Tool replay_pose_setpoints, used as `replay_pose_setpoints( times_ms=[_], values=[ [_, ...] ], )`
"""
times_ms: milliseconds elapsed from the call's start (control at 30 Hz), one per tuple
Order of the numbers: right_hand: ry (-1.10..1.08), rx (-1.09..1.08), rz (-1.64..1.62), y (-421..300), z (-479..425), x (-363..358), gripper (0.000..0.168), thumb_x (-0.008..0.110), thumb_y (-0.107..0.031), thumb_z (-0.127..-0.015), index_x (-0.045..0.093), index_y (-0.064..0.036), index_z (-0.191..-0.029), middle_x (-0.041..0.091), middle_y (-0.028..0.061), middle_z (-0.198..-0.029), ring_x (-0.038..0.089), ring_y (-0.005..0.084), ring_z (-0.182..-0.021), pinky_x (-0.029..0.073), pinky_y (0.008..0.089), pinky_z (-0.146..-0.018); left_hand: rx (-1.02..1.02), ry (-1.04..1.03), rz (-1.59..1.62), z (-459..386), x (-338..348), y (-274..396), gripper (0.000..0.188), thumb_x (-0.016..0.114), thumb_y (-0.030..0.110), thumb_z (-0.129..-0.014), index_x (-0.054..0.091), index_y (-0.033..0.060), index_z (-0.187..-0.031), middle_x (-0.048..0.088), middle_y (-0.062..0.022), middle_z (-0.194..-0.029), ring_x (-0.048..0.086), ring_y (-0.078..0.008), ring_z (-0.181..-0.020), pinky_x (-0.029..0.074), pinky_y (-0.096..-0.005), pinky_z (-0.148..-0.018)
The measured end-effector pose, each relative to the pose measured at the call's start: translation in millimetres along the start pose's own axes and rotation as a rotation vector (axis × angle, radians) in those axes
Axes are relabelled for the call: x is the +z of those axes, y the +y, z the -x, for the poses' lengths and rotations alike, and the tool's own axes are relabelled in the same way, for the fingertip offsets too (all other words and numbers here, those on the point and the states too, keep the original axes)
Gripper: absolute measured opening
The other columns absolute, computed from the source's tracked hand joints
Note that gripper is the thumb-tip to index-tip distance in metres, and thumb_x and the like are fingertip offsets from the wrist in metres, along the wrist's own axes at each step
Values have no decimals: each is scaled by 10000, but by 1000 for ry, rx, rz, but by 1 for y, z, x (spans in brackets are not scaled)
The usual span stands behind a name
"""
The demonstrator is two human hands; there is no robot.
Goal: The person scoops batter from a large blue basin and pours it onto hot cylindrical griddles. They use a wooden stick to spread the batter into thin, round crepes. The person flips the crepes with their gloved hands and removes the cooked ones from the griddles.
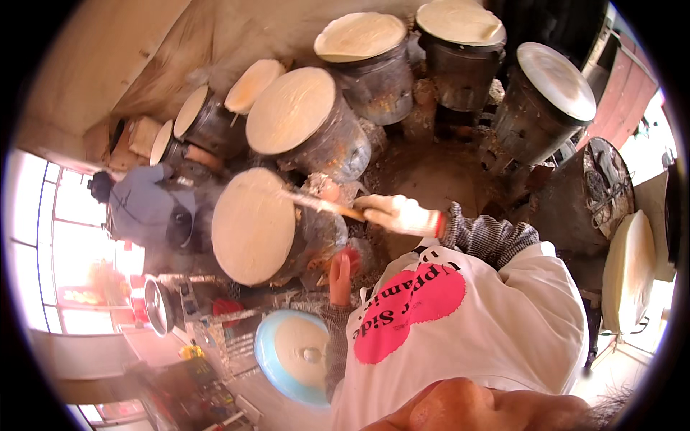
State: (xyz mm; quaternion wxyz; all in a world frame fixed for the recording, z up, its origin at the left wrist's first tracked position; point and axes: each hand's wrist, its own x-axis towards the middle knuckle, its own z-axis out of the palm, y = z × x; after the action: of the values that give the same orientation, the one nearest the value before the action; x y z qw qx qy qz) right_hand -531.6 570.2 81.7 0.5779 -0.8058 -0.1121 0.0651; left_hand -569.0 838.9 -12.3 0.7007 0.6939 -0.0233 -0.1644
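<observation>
My right hand (396,214), in a white knit glove with a red cuff, grips the wooden handle of a long narrow tool (326,206). Its pale, blurred far part reaches the right edge of a round griddle (253,226) covered with a thin layer of pale batter. Lower down, my bare left hand (339,277) is upright beside a fuzzy red object (351,259); whether it holds this is unclear. Below and left of that hand, a light blue basin (269,353) contains pale batter with a rounded lump or ladle bowl in it, partly hidden by my sleeve.
Several drum stoves bear pale rounds, among them a near one (291,110) and a back one (361,36). At right, another drum (579,188) stands near a pale round stack (629,272). A co-worker (143,202) bends over at left, near a metal pot (157,307).
</observation>
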Motion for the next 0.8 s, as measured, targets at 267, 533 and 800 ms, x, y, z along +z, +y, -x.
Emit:
replay_pose_setpoints(
  times_ms=[267,533,800],
  values=[
    [177,-487,378,-26,6,-124,401,596,-326,-932,581,-97,-1260,625,172,-1050,648,355,-891,549,434,-709,262,-265,513,-116,162,87,491,331,353,-1070,438,-12,-1380,515,-116,-1335,481,-225,-1250,377,-388,-1060],
    [-19,-1012,-4,-128,20,-215,349,603,-271,-949,630,-6,-1175,634,158,-1045,639,295,-894,528,365,-755,-68,-208,385,-199,182,64,509,353,393,-1057,488,-17,-1327,562,-132,-1284,525,-227,-1195,437,-381,-997],
    [147,-1061,175,-128,6,-283,326,548,-240,-978,634,22,-1153,640,142,-1017,628,244,-862,512,320,-741,-200,-349,356,-309,216,67,541,356,431,-1050,534,-29,-1273,604,-145,-1241,575,-230,-1134,473,-375,-953]
  ],
)
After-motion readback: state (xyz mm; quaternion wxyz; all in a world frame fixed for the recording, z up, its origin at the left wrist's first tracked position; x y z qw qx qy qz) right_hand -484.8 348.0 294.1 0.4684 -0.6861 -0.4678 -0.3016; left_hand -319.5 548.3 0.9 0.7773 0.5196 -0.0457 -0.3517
